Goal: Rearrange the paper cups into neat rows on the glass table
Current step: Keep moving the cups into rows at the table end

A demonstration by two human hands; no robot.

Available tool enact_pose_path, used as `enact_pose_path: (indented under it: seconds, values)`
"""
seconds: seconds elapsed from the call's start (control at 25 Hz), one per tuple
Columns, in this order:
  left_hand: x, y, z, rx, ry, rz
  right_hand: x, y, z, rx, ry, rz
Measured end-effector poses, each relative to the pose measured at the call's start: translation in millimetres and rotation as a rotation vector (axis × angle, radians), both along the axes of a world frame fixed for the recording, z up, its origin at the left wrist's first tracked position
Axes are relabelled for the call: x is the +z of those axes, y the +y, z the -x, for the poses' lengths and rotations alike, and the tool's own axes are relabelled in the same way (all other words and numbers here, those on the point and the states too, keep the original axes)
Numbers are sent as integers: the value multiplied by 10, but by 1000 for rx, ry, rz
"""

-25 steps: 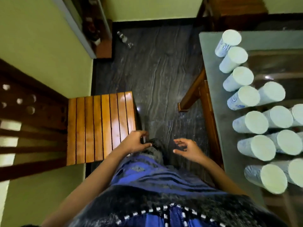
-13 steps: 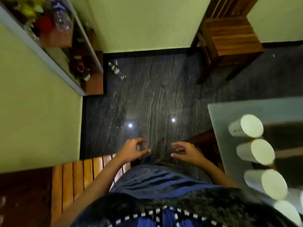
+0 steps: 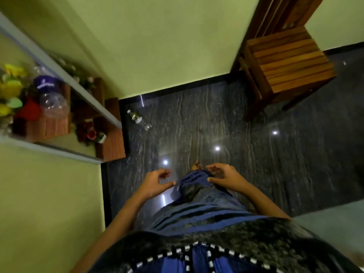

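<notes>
head view looks straight down a blue and black garment (image 3: 197, 217) that fills the bottom edge and hides the legs. both bare forearms reach forward from 6 o'clock. the left hand (image 3: 157, 182) and right hand (image 3: 222, 175) hover apart above the cloth, fingers (image 3: 214, 168) loosely curled and holding nothing. at 4 o'clock only a grey corner of the desk (image 3: 334, 221) shows, cut by the frame edge; the paper cups are out of frame. toes (image 3: 197, 166) peek past the hem. farther off, blurred: a bottle (image 3: 138, 120) lying on the dark floor (image 3: 197, 125) at 11 o'clock, a cluttered shelf (image 3: 49, 123) at 9 o'clock, a wooden chair (image 3: 289, 62) at 1 o'clock.
</notes>
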State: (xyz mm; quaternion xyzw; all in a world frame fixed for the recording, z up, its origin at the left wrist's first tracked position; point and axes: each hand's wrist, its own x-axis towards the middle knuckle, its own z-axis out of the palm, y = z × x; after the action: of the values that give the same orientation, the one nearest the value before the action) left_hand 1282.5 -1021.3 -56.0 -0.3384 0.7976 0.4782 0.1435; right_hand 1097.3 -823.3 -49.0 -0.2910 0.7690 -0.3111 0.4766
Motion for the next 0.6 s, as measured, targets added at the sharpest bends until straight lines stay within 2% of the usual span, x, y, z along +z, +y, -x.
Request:
enact_pose_path:
  seconds: [0.12, 0.24, 0.6]
  values:
    - [59, -390, 851, -108, 6, -20, 35, -275, 560, -86, -11, 0]
    - [150, -657, 1759, -360, 37, 32, 10, -396, 1082, -189, -20, -7]
    - [177, -855, 4321, -914, 97, 54, -74, -358, 2375, -553, 72, -22]
